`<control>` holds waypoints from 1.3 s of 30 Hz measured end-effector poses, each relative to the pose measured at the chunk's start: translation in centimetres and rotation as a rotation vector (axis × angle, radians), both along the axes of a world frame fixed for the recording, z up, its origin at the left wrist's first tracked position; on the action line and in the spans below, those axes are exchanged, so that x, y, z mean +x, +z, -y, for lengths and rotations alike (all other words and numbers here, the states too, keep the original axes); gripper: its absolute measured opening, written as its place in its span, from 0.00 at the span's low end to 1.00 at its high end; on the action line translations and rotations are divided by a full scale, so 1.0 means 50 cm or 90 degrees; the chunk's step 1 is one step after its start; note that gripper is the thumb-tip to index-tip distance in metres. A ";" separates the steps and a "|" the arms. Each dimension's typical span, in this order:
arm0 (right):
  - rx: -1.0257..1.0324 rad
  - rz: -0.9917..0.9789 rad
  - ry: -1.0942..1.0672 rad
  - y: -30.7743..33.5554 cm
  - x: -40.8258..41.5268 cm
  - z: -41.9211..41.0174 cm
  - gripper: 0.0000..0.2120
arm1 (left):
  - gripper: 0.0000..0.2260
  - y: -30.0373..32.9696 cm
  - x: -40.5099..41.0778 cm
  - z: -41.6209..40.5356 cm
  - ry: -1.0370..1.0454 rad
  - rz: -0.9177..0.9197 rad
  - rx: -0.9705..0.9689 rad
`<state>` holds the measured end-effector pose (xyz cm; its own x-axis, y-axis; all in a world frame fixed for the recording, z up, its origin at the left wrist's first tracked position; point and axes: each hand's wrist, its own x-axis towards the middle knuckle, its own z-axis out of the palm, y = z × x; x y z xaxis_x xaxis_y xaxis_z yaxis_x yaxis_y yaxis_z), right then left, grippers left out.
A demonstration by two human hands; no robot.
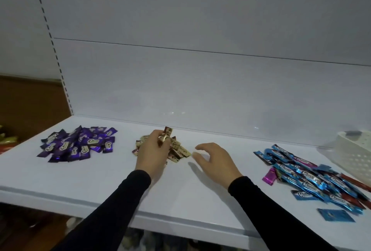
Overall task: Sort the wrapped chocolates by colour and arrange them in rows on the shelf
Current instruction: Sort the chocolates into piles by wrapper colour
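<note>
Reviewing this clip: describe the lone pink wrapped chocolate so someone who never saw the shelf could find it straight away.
Start at the white shelf and go to the blue pile of wrapped chocolates on its right side, in front of the white perforated basket. The pink chocolate lies at that pile's left edge, nearest the right hand. It is the only bright magenta wrapper there, short and stubby beside long blue ones.

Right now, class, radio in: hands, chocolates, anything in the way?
Left hand pinches gold-wrapped chocolates over the gold pile. Right hand open, empty. Purple pile left, blue pile right, unrowed. White perforated basket far right.
</note>
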<state>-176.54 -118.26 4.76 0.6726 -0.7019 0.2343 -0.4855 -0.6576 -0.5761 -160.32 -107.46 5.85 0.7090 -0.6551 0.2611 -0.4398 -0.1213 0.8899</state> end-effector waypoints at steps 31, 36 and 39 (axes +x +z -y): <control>-0.068 -0.214 0.105 -0.057 0.197 0.023 0.26 | 0.41 -0.096 0.159 0.031 -0.076 0.364 0.409; -0.046 -0.201 0.105 -0.063 0.217 0.039 0.25 | 0.47 -0.092 0.175 0.048 -0.054 0.377 0.436; -0.021 -0.163 0.094 -0.056 0.208 0.037 0.20 | 0.41 -0.088 0.175 0.046 -0.079 0.332 0.410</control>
<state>-166.12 -120.09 1.95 0.8067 -0.5874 0.0650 -0.5102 -0.7477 -0.4249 -151.58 -109.77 1.46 0.5138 -0.8539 0.0834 -0.8197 -0.4599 0.3415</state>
